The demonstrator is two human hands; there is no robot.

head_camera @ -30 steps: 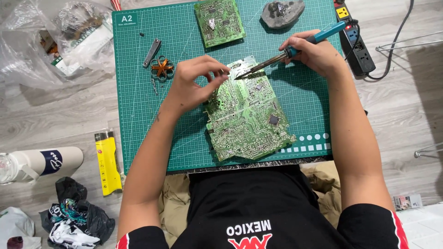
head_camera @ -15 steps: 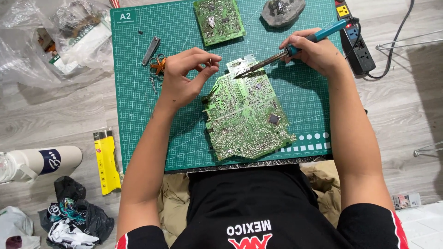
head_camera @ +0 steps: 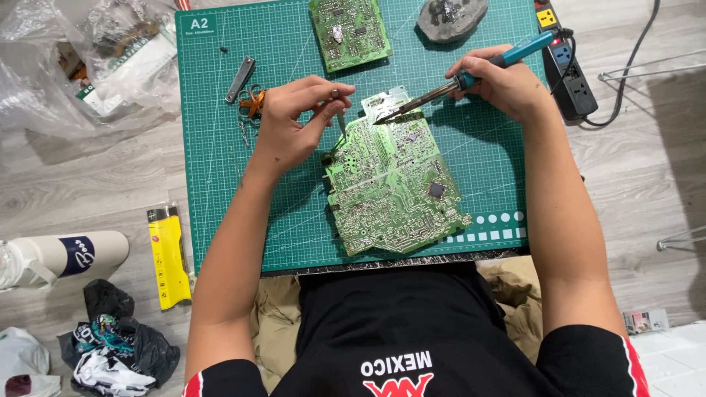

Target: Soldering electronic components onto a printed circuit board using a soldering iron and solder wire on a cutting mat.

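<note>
Head view, looking straight down at a green cutting mat lying on a grey wooden floor

Left hand hovering over the mat's middle, thumb and forefinger pinched together on a thin metal tool, tweezers by the look of them, tips pointing down and touching the upper left edge of the large circuit board

Right hand closed around the blue handle of a soldering iron, tip slanting down and left, meeting the top of the same board just beside a small pale patch there

Large circuit board lying flat and slightly turned in the middle of the mat, solder side up, between the two forearms

Smaller circuit board lying at the top edge of the mat, well apart from the large one; grey lump-like stand sitting just right of it

Small metal clippers and orange-handled scissors resting on the mat just left of the left hand

Black power strip running along the mat's right edge, cord trailing off to the upper right

Clear plastic bags crumpled at upper left on the floor; yellow packet, white bottle and a dark bundle of cloth lying at lower left
</note>
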